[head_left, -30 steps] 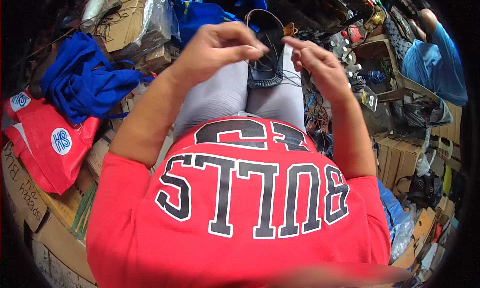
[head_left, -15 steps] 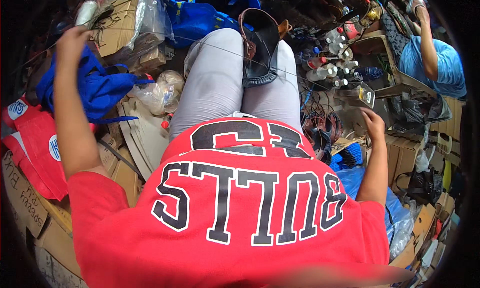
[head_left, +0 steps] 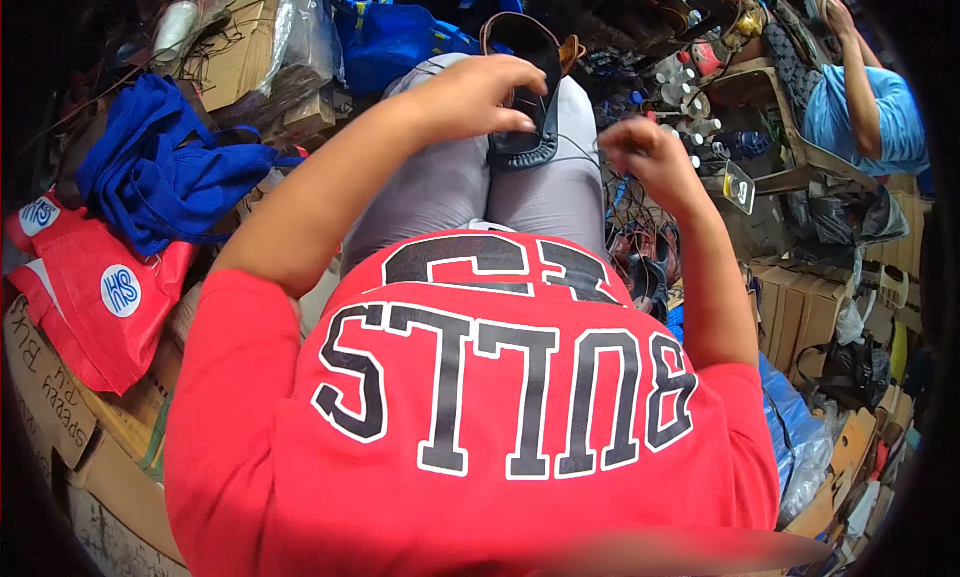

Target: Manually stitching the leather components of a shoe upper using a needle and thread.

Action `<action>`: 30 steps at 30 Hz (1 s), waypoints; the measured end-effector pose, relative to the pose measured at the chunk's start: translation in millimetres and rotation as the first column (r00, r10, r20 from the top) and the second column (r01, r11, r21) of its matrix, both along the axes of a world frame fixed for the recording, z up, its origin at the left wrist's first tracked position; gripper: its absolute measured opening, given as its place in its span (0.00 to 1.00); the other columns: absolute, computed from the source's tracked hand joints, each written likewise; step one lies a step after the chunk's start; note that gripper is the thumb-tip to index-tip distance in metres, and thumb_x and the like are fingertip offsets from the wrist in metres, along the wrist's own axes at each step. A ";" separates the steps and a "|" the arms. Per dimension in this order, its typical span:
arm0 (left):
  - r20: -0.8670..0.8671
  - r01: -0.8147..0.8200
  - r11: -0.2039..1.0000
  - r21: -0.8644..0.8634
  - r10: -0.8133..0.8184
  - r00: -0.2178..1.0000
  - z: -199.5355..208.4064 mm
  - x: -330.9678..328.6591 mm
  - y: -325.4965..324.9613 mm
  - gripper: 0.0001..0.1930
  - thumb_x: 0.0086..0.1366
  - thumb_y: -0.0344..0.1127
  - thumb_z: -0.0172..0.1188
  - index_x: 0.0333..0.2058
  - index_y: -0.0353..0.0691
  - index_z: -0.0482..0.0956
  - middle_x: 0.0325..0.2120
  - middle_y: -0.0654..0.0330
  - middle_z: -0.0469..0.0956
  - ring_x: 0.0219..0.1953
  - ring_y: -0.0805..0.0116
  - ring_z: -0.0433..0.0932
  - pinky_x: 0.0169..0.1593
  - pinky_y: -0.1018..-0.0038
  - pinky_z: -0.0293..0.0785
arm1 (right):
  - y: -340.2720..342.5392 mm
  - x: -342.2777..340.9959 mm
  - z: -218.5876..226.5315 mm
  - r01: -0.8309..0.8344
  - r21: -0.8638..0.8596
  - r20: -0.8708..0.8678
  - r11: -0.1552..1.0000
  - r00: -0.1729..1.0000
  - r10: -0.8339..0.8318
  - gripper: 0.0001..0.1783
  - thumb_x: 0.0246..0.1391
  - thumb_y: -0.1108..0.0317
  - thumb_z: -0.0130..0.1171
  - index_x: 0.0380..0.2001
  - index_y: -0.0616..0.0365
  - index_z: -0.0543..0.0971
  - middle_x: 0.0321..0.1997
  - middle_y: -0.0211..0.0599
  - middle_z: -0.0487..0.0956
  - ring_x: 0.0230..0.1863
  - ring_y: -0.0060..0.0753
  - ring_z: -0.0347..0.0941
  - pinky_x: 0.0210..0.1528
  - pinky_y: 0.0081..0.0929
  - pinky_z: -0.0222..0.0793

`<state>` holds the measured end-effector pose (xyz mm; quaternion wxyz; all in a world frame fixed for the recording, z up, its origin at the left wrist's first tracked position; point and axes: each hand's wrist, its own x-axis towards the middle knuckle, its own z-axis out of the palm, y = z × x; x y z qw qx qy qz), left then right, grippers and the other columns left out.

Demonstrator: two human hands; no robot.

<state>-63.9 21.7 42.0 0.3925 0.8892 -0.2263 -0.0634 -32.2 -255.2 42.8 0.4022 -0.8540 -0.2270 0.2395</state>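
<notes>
A dark leather shoe with a brown-edged opening and a gathered, stitched toe rests between my knees. Over its left side reaches my left hand, thumb and forefinger spread apart above the leather, with nothing visible between them. To the right of the shoe, my right hand is raised with curled fingers, slightly blurred. A thin black thread runs in a loose curve from the shoe toward the right fingertips, which seem closed on it. Any needle is too small to make out.
Blue cloth and a red bag lie at the left on cardboard boxes. Several plastic bottles stand at the right, near a hanging yellow-black tag. Another person in a blue shirt sits at the far right.
Both hands have come inward from wide apart to the shoe. The thread, stretched out to both sides before, now hangs slack at the right. The other person's arms have shifted.
</notes>
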 end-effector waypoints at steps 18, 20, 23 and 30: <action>-0.295 0.202 0.967 -0.153 -0.240 0.925 -41.6 38.6 -11.7 0.11 0.54 0.34 0.64 0.37 0.39 0.82 0.30 0.60 0.74 0.37 0.67 0.73 0.44 0.75 0.67 | 29.9 8.6 -42.0 -0.098 0.188 0.115 0.977 0.990 0.077 0.10 0.43 0.81 0.61 0.30 0.55 0.82 0.31 0.29 0.76 0.34 0.21 0.73 0.37 0.18 0.69; -0.313 0.222 0.964 -0.146 -0.258 0.914 -40.2 37.7 -11.9 0.12 0.55 0.33 0.63 0.39 0.40 0.82 0.30 0.61 0.73 0.36 0.68 0.72 0.44 0.75 0.67 | 28.0 1.4 -42.8 -0.085 0.186 0.192 0.979 0.980 0.048 0.10 0.43 0.80 0.61 0.31 0.54 0.83 0.32 0.30 0.77 0.33 0.22 0.73 0.37 0.19 0.69; -0.342 0.248 0.963 -0.106 -0.270 0.900 -31.1 34.6 -12.8 0.13 0.56 0.31 0.61 0.42 0.43 0.82 0.29 0.61 0.72 0.36 0.68 0.71 0.43 0.75 0.66 | 28.2 -7.8 -35.7 -0.111 0.128 0.273 0.986 0.959 0.073 0.11 0.43 0.80 0.61 0.31 0.53 0.83 0.30 0.32 0.76 0.33 0.26 0.74 0.37 0.20 0.70; -0.362 0.322 0.947 0.013 -0.296 0.884 -24.6 34.8 -15.9 0.15 0.54 0.28 0.62 0.42 0.43 0.82 0.29 0.60 0.70 0.36 0.66 0.72 0.42 0.74 0.67 | 39.9 -8.9 -3.5 -0.275 -0.180 0.454 0.944 0.828 0.328 0.14 0.42 0.78 0.57 0.32 0.51 0.83 0.29 0.39 0.75 0.33 0.42 0.75 0.36 0.32 0.71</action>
